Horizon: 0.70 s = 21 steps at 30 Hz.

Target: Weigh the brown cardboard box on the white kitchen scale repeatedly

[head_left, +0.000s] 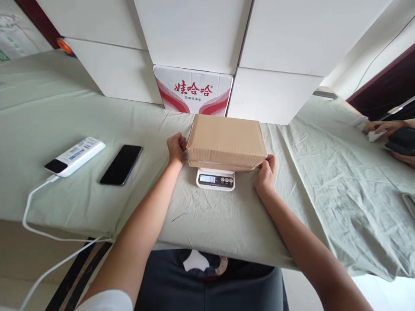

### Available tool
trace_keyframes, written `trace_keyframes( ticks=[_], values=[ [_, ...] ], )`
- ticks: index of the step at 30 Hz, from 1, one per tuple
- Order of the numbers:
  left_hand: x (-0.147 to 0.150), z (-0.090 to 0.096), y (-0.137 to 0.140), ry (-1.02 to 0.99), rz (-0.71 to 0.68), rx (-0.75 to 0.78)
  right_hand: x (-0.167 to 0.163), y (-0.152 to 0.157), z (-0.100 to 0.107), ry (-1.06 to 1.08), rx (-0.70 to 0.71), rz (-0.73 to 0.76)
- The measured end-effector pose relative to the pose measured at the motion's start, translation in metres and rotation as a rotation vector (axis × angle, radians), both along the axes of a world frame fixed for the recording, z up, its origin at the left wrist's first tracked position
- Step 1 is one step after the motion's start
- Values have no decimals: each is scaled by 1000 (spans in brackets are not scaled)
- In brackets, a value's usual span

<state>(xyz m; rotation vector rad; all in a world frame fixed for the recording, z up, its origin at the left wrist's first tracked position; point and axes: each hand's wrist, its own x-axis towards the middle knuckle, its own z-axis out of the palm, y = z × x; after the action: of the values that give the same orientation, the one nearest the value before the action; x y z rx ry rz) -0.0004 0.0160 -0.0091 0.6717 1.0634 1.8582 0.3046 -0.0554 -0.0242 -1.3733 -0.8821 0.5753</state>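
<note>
A brown cardboard box (227,136) sits flat on a small white digital scale (215,185), covering most of it; only the front strip shows, with buttons and a lit display. My left hand (177,148) is closed, its curled fingers against the box's left side. At the front right bottom corner, my right hand (266,173) has its fingers closed on the box's edge. Part of each hand's fingertips is hidden by the box or by the hand itself.
Stacked white cartons (191,34) stand behind the box, one with red lettering (193,89). To the left lie a black phone (121,165) and a white power bank (76,156) with a cable (29,207). Another person's hands (385,127) hold a dark object at far right.
</note>
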Motion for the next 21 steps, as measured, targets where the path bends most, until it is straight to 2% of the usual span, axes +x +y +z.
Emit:
trace_keyframes(
  ticks=[15, 21],
  values=[
    [2, 1, -4, 82, -4, 15, 2, -3, 0, 9, 12, 88],
    [2, -2, -5, 118, -13, 75, -2, -7, 5, 52, 11, 120]
  ],
)
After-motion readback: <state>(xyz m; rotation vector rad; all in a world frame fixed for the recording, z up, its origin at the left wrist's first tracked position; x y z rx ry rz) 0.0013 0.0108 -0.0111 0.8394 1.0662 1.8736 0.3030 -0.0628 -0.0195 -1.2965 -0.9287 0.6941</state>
